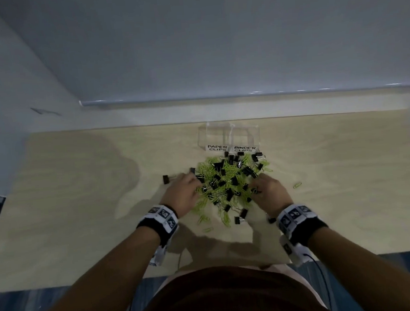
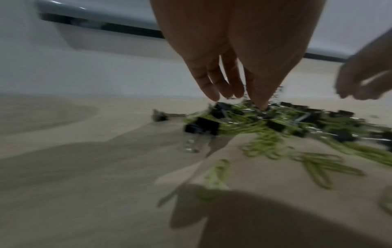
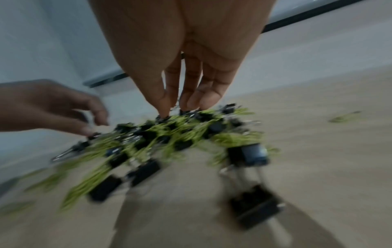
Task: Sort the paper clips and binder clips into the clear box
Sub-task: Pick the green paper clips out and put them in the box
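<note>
mixed pile of green paper clips [image 1: 227, 178] and black binder clips [image 1: 247, 170] heaped just before clear box [image 1: 229, 135] for short sorting reach | compartments labelled, apparently empty | left hand [image 1: 181, 193] fingers extended, touching pile | right hand [image 1: 268, 191] grip unclear, blur

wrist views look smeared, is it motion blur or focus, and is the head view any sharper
Left wrist view: clip pile streaked sideways, like motion blur. Right wrist view: worse, binder clips and green paper clips smear outward. Head view: dim but sharper; labels on the clear box are readable, arm shadows on the table.
</note>
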A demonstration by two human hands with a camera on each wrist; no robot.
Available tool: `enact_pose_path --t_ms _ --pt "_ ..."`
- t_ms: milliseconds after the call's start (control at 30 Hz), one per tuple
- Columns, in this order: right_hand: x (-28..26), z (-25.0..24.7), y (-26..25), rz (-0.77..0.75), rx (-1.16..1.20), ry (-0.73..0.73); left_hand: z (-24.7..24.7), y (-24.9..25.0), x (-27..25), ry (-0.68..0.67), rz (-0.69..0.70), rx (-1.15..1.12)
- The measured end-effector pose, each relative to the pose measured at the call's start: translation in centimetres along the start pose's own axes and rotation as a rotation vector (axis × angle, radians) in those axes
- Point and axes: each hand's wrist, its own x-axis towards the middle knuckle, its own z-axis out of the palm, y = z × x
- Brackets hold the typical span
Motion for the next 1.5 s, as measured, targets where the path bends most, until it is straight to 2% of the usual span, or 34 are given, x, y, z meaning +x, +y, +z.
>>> enact_pose_path --t_ms 100,200,333,467,600,700,800,933,967,1033,1100,1167,1300,1500 --pt "-0.4 2.1 -2.9 -0.09 -0.091 -0.145 1.9 2.0 0.7 -0.152 0.095 0.067" --pt "-0.3 3.6 -4.8 -0.006 -0.181 -0.297 2.5 2.1 1.5 -0.176 0.093 0.136" --pt "-0.2 4.8 -4.8 0.043 -0.186 -0.363 2.6 1.7 1.9 -0.2 0.083 0.198" --pt "-0.7 4.3 -4.2 0.059 -0.07 -0.319 3.1 1.2 1.5 -0.181 0.079 0.167" --pt "-1.5 3.3 -2.3 0.077 0.034 -0.153 2.7 0.8 1.0 -0.162 0.046 0.103" --pt "-1.6 1.5 -0.3 0.162 0.069 0.011 1.5 -0.2 0.3 -0.038 -0.084 0.007" --pt "-1.7 0.4 1.8 0.224 -0.001 0.011 0.7 -1.6 -0.6 0.022 -0.169 -0.019" --pt "-2.5 1.0 0.4 0.06 -0.084 0.006 0.9 -1.7 -1.9 -0.026 -0.052 -0.016" --pt "-2.5 1.2 -0.6 -0.01 -0.073 -0.025 1.2 -1.4 -2.2 -0.049 -0.016 -0.017" --pt "-2.3 1.9 -2.7 -0.112 -0.046 -0.178 1.8 -1.0 -2.7 -0.076 0.03 -0.01" --pt "-1.9 2.9 -4.2 -0.104 -0.079 -0.361 2.3 -0.8 -3.0 -0.14 -0.005 0.031" --pt "-1.6 3.6 -5.2 -0.04 -0.134 -0.455 2.5 -0.5 -2.9 -0.245 -0.072 0.062" --pt "-2.1 4.2 -5.4 0.032 -0.183 -0.485 2.8 0.7 -2.7 -0.312 -0.101 0.097" --pt "-2.1 4.8 -5.8 0.008 -0.195 -0.46 3.3 1.5 -2.1 -0.214 -0.117 0.006"
